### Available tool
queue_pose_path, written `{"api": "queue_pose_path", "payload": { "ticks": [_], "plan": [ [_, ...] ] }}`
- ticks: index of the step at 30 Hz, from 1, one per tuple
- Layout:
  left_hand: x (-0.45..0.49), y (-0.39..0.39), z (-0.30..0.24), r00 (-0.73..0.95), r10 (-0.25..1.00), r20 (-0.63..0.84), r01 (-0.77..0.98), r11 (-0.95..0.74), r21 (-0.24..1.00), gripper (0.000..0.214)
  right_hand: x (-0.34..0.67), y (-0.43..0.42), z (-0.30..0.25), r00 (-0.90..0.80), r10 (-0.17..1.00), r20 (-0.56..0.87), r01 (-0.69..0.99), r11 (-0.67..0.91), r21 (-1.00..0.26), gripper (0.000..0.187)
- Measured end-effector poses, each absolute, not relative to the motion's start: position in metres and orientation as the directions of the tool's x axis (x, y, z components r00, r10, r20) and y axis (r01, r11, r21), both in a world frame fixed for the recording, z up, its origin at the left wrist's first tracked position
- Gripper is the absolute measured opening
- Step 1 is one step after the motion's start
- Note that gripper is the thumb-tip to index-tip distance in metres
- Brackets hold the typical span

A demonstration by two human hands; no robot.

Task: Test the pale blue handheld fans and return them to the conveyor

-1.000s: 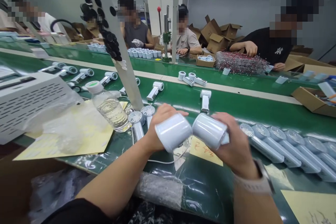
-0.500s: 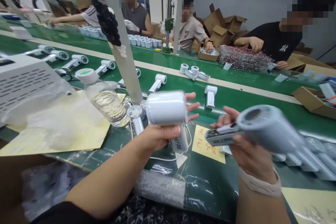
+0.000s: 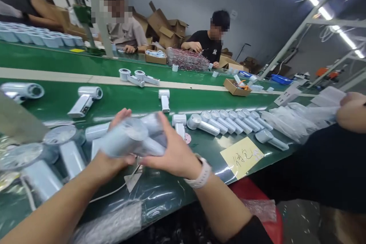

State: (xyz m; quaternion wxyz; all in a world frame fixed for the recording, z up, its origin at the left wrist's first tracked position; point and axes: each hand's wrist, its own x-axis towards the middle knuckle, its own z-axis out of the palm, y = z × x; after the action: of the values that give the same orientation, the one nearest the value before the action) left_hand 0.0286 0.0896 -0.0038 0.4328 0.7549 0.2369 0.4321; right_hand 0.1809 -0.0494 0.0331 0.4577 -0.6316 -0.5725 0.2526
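My left hand (image 3: 114, 154) and my right hand (image 3: 168, 152) are close together over the green bench, both wrapped round pale blue handheld fans (image 3: 134, 137) that are smeared by motion. The left hand grips a blurred fan head; the right hand, with a pale wristband, holds another fan against it. How many fans are in the bundle I cannot make out. More fans (image 3: 57, 148) lie just left of my hands.
A row of several fans (image 3: 228, 120) lies at right beside a yellow note (image 3: 241, 156). Fans (image 3: 84, 101) ride the green conveyor (image 3: 200, 101). Workers sit across it with cardboard boxes (image 3: 236, 87). A person in a dark sleeve (image 3: 323, 164) is at my right.
The view has swung to the right. My two hands, apart with one fan each before, have come together and now hold the fans side by side.
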Motion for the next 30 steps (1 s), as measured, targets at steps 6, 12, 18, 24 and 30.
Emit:
{"api": "queue_pose_path", "payload": {
  "ticks": [6,12,18,24,30],
  "plan": [
    [0.021,0.128,0.000,0.560,0.814,0.155,0.771,-0.580,0.261,0.067,0.314,-0.200,0.025,0.744,0.653,0.142,0.585,-0.534,-0.610,0.100],
    [0.029,0.116,0.002,0.630,0.771,0.093,0.762,-0.637,0.119,0.059,0.412,-0.293,-0.011,0.898,0.431,0.081,0.438,-0.869,-0.230,0.088],
    [0.016,0.121,0.012,0.505,0.847,-0.166,0.862,-0.482,0.157,0.093,0.431,-0.302,-0.027,0.946,0.260,0.191,0.289,-0.947,-0.143,0.070],
    [0.012,0.113,0.010,0.536,0.835,-0.126,0.829,-0.492,0.267,0.092,0.422,-0.234,0.014,0.921,0.206,0.332,0.266,-0.953,-0.146,0.066],
    [0.007,0.109,0.014,0.433,0.873,0.224,0.750,-0.487,0.447,0.075,0.363,-0.031,0.043,0.643,0.762,0.081,0.761,-0.622,-0.184,0.037]
  ]
}}
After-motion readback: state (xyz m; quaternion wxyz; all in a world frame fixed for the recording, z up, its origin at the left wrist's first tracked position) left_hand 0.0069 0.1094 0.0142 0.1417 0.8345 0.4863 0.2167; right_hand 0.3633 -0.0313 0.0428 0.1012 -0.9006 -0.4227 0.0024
